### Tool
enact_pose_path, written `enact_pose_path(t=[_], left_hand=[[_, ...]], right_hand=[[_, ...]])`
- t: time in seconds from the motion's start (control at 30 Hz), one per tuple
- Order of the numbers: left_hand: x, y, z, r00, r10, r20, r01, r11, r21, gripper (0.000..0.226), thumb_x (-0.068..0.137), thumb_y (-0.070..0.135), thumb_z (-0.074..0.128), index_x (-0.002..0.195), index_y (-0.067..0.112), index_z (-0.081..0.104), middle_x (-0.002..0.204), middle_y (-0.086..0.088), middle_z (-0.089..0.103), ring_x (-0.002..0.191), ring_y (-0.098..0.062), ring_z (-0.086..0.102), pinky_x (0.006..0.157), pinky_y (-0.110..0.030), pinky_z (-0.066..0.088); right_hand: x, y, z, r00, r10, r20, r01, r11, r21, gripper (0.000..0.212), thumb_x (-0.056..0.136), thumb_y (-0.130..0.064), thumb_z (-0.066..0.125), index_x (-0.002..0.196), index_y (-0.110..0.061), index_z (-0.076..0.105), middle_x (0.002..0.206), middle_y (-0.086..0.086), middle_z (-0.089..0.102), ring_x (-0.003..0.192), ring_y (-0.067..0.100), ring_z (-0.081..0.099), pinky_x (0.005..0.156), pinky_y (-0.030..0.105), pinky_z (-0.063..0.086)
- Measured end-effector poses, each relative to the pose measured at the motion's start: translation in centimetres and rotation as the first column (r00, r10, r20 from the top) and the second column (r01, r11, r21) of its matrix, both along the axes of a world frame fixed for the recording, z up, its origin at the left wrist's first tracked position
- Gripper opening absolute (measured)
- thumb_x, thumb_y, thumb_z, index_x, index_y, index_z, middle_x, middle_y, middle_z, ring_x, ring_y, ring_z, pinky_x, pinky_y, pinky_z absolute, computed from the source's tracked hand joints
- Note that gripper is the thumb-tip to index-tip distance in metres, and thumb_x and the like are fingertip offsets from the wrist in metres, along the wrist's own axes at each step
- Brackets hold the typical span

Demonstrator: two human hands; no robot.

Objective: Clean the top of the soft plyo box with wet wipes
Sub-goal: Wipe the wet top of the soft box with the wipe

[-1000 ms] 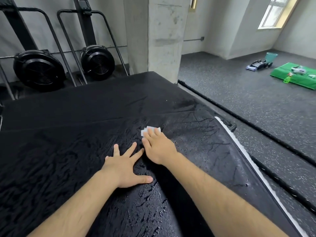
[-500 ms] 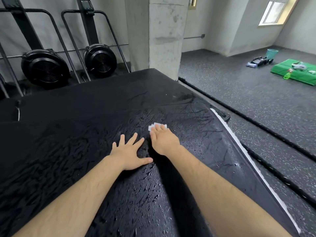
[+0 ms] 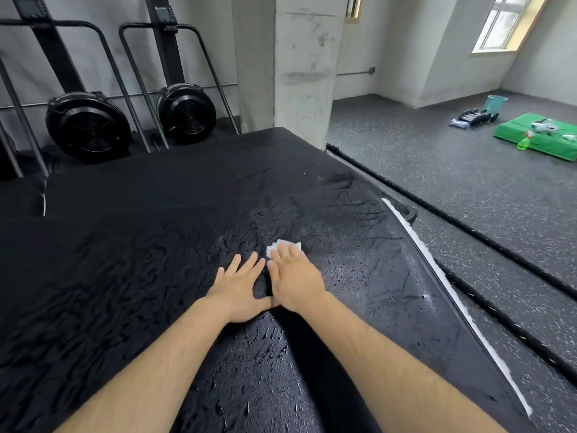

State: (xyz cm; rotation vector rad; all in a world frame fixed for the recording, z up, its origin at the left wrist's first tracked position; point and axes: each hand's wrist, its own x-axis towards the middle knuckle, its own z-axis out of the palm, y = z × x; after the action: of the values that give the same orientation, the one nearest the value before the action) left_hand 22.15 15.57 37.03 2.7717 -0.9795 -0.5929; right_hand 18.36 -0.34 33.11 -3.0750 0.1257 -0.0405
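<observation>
A gym, shown by fan-wheel machines point(image 3: 89, 126), speckled rubber floor point(image 3: 437, 189) and a soft plyo box point(image 3: 156, 245).

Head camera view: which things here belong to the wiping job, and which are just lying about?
In the job: soft plyo box, wet wipe, right hand pressing the wipe flat, left hand resting on the box.
Lying about: green pad, green spray bottle, teal bucket, black fan wheels, concrete pillar.
</observation>
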Motion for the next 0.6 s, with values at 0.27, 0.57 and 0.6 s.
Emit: enact_pose_path(t=[0.27,0.57,0.6], left_hand=[[-1.4,-0.1,-0.1,0.999,0.026,0.048,-0.026,1.0,0.002,0.092,0.091,0.074,0.038,0.159,0.03,-0.004,0.164,0.01,-0.017,0.152,-0.019,-0.017,0.123,-0.048,-0.006],[-3.6,0.9,-1.2,1.0,0.005,0.005,-0.005,0.996,-0.084,0.108,0.08,0.08,0.049,0.16,0.028,-0.001,0.165,0.008,-0.017,0.151,-0.016,-0.02,0.122,-0.041,-0.01],[-3.6,0.8,-1.2,1.0,0.003,0.001,-0.003,0.997,-0.081,0.107,0.081,0.079,0.05,0.16,0.028,-0.001,0.165,0.008,-0.017,0.151,-0.016,-0.02,0.122,-0.042,-0.009]], right_hand=[[-1.6,-1.4,1.5,0.996,-0.089,0.001,0.087,0.981,0.176,0.052,0.108,-0.032,0.014,0.152,-0.012,0.034,0.159,0.009,0.031,0.147,0.028,0.024,0.12,0.041,0.025],[-4.3,-2.6,1.8,0.99,-0.134,-0.033,0.137,0.984,0.11,0.054,0.109,-0.032,0.016,0.154,-0.008,0.029,0.162,0.011,0.026,0.149,0.031,0.018,0.122,0.042,0.018],[-4.4,-1.5,2.0,0.992,-0.119,-0.042,0.123,0.988,0.09,0.057,0.108,-0.034,0.013,0.153,-0.006,0.03,0.16,0.014,0.028,0.147,0.033,0.02,0.122,0.043,0.016]])
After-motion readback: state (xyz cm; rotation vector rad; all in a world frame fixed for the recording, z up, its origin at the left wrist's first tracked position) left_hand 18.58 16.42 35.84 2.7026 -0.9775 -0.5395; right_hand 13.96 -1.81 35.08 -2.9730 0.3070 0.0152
